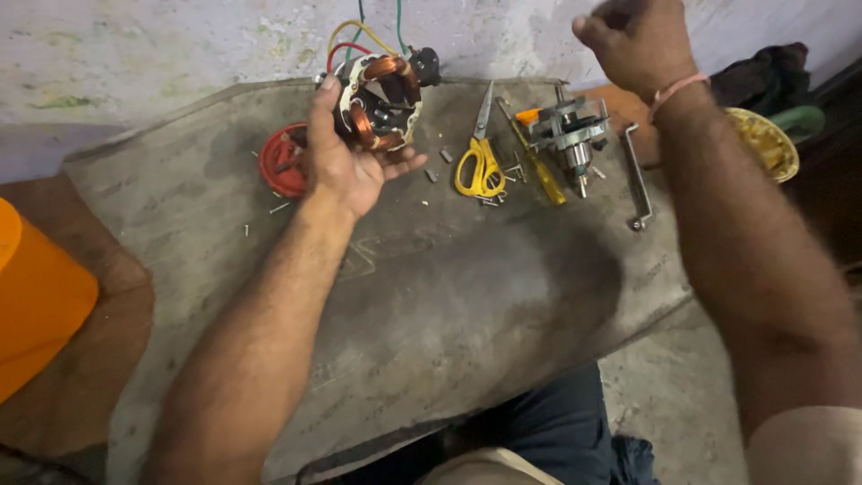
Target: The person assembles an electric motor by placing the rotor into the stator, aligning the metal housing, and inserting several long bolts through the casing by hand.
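**Copper coils held over the grey mat**

Copper windings glinted on the stator (382,101), which the left hand (346,157) grasped from the side, thumb along its rim and fingers curled beneath. It sat tilted above the far edge of the mat (449,296), close to the wall (180,45). Yellow, red and green wires (355,36) rose from it toward the top of the view.

The right hand (639,40) was raised well apart from it, clenched into a loose fist above the mat; whether it pinched anything could not be told. A pink band (678,90) circled its wrist.

On the mat, a red cap (280,163) lay just beside the left hand. Right of the stator lay yellow scissors (480,153), then a yellow screwdriver (539,166), a rotor (570,139) with its shaft, and a bent metal wrench (636,175). Small screws (440,162) were scattered between them. An orange tub (36,296) stood at the left edge, and a yellow bowl (768,139) sat at the far right.
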